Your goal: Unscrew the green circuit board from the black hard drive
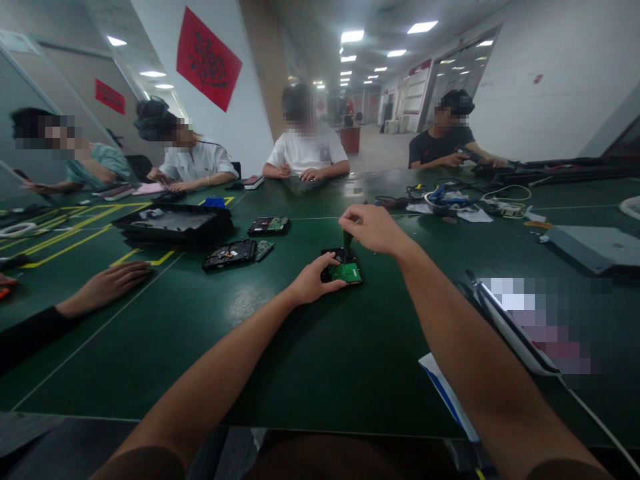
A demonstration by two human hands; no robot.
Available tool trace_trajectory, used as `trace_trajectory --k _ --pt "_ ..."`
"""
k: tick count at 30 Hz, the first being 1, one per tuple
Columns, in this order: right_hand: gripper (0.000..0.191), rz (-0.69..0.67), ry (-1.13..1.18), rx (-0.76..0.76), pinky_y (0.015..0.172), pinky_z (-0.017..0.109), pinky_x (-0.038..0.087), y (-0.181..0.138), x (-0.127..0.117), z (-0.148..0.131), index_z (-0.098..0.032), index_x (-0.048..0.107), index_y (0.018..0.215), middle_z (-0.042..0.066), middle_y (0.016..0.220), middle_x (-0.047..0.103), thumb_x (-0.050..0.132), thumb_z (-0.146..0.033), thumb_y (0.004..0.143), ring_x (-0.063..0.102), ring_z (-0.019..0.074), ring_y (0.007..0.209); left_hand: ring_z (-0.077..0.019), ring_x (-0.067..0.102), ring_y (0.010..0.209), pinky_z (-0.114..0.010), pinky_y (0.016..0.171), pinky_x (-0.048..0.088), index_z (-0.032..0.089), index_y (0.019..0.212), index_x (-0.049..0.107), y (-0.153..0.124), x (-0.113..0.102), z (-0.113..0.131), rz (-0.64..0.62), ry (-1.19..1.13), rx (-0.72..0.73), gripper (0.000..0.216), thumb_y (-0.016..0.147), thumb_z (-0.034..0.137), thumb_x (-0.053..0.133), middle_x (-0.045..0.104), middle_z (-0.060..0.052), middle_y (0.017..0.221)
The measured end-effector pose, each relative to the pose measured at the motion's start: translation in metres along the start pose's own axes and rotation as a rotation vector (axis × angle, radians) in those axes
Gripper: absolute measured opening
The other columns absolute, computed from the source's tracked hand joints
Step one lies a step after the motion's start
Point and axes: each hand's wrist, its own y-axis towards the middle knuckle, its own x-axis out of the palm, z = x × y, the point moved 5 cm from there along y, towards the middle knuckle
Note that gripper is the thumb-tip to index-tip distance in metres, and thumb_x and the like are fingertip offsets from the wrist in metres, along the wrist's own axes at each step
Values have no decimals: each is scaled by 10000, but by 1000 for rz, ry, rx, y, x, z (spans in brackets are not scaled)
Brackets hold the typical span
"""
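In the head view a hard disk drive (353, 275) lies on the green table, its green circuit board facing up. My left hand (316, 280) grips it from the left, thumb on the near side and fingers along the far side. Above the drive, my right hand (371, 229) is closed around the dark handle of a screwdriver (347, 241), held upright. The shaft points down at the drive; whether its tip sits in a screw is too small to tell. Left of my hands lie another hard drive (270, 225) and an opened one (230, 255) beside a loose circuit board (264, 249).
A black tray (175, 230) stands at the left. A co-worker's hand (115, 283) rests near it. At right are a tablet-like device (515, 327) with a cable, a grey metal box (595, 247) and tangled cables (453, 199). Several people sit across the table.
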Motion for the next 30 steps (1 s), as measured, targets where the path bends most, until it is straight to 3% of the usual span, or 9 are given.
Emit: trace_trajectory --k 5,7,12,16,19,23,30 --pt "255 -55 164 124 603 290 483 -2 0 12 -172 681 958 35 674 676 496 -347 959 648 150 578 -291 388 1455 -466 1190 345 239 1265 569 0 -1 1 -12 -6 5 606 776 560 724 438 -108 1544" --pt "229 -59 182 123 585 284 486 -2 -2 14 -174 681 1001 37 692 689 521 -327 944 647 147 573 -284 384 1458 -460 1197 336 237 1259 571 -1 -1 1 -11 -7 14 599 776 555 727 446 -108 1538" --pt "177 19 57 134 572 281 470 -4 -8 13 -174 672 817 48 736 704 641 -341 868 626 138 572 -284 393 1452 -468 1196 336 243 1255 569 0 -2 4 1 -7 22 582 775 524 740 480 -99 1511" --pt "171 3 138 147 530 280 469 -4 -2 11 -175 663 892 57 821 725 622 -341 889 592 106 493 -287 405 1444 -467 1181 358 245 1241 579 0 -3 7 8 -9 37 553 777 494 748 509 -97 1484" --pt "226 -68 245 100 513 278 477 -3 6 10 -192 668 903 56 864 726 568 -393 936 612 113 525 -286 421 1433 -456 1172 373 240 1241 580 -1 -4 9 13 -16 35 550 782 496 744 508 -105 1482" --pt "258 -132 306 106 534 292 495 -2 9 13 -192 684 911 41 694 680 524 -389 961 635 150 570 -277 430 1428 -444 1169 376 235 1248 575 -2 -5 10 14 -13 42 549 791 491 739 498 -109 1490" --pt "242 -65 161 80 608 309 484 -2 2 13 -191 669 844 49 776 704 639 -427 889 639 161 646 -284 422 1433 -455 1180 361 234 1252 573 -2 -6 9 10 -14 42 556 789 497 736 494 -108 1496"
